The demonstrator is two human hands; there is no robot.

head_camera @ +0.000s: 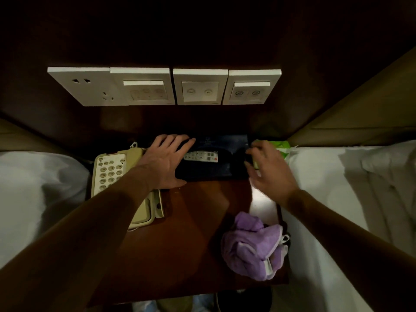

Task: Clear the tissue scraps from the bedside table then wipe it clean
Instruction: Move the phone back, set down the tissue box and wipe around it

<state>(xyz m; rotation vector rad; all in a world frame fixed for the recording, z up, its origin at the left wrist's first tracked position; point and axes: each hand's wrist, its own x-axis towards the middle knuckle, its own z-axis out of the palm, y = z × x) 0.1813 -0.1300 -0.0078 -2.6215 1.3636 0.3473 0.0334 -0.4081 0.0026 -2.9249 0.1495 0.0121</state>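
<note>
Both hands spreading open: left hand [167, 159] lying flat on dark tray [216, 172] (long axis left-right), right hand [269, 170] hovering by tray's right edge; bedside table [198, 212] front bare beside purple cloth [254, 246].

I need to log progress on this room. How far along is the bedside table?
No loose scraps show on the bare wood of the table. The left hand rests flat on the dark tray holding a remote; the right hand reaches toward a green pack. Wiping looks left: the purple cloth lies bunched and untouched.
</note>
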